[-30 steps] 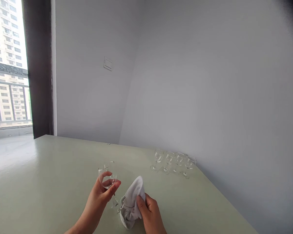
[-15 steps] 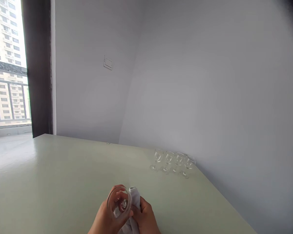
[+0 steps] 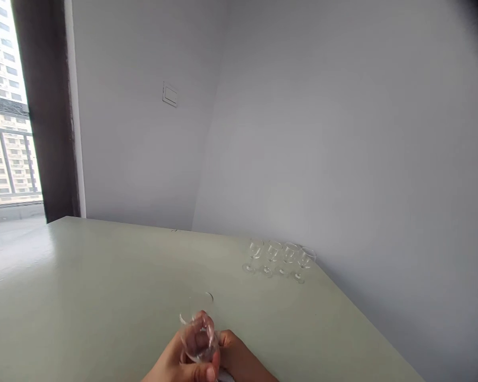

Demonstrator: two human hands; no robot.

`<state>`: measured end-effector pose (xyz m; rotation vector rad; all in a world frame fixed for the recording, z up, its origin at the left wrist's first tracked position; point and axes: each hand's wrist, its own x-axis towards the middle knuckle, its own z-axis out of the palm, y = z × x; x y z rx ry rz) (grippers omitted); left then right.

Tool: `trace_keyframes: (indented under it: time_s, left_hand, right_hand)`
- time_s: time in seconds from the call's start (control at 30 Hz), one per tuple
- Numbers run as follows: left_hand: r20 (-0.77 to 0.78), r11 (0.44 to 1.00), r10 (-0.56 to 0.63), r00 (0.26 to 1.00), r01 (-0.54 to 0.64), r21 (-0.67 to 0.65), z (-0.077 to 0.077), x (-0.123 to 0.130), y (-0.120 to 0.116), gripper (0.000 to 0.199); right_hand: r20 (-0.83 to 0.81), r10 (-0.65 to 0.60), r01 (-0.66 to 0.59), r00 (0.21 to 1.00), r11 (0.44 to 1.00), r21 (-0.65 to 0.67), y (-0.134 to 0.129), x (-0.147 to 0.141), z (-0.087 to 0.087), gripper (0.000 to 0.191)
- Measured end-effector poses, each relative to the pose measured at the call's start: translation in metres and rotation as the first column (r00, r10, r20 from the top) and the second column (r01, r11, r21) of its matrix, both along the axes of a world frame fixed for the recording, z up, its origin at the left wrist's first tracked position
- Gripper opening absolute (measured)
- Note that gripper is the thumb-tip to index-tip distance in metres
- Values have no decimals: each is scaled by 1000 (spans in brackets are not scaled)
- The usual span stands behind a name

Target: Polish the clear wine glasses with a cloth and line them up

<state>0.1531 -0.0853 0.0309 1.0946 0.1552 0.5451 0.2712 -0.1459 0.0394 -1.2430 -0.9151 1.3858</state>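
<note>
A clear stemmed glass (image 3: 199,342) is held near the bottom centre, its rim tilted up and away. The fingers of my left hand (image 3: 183,355) are wrapped round its bowl. Close against the glass on its right is my right hand (image 3: 239,355), fingers curled. A bit of white cloth (image 3: 225,376) shows below the hands; most of it is hidden, and so are the glass's stem and foot. My right hand's grip is partly covered, but it is at the cloth.
Several clear stemmed glasses (image 3: 271,254) stand upright in a row at the back right of the pale green table (image 3: 123,286), near its right edge. Grey walls (image 3: 322,132) rise behind. A window with a railing (image 3: 8,159) is at the far left.
The glass has tilted, its opening now turned more upward and away. The cloth, which stuck up between my hands, has dropped mostly out of sight. The view has shifted slightly.
</note>
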Motion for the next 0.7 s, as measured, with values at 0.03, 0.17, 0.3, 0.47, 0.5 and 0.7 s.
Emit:
trace_keyframes:
  time_s: [0.03, 0.17, 0.3, 0.47, 0.5, 0.7]
  left_hand:
    - [20, 997, -3, 1000, 5, -81, 2, -1, 1, 39]
    - [75, 915, 37, 996, -4, -402, 12, -8, 15, 29]
    - [107, 788, 151, 983, -54, -613, 12, -14, 32, 19]
    - [62, 760, 253, 965, -159, -630, 1, -7, 36, 8]
    - [41, 769, 259, 965, -181, -613, -1, -5, 34, 6]
    - [-42, 814, 100, 994, -106, -571, -1, -2, 29, 21]
  right_hand:
    - [-18, 44, -45, 999, 999, -15, -1, -1, 3, 30]
    - [-135, -27, 26, 990, 1000, -9, 7, -3, -1, 31]
    - [-320, -317, 353, 893, 934, 59, 17, 5, -23, 39]
    - [-4, -629, 602, 777, 741, 298, 3, 15, -32, 48]
    - [110, -617, 516, 779, 731, 447, 0, 14, -33, 47]
    - [718, -604, -307, 346, 650, 695, -1, 11, -31, 42]
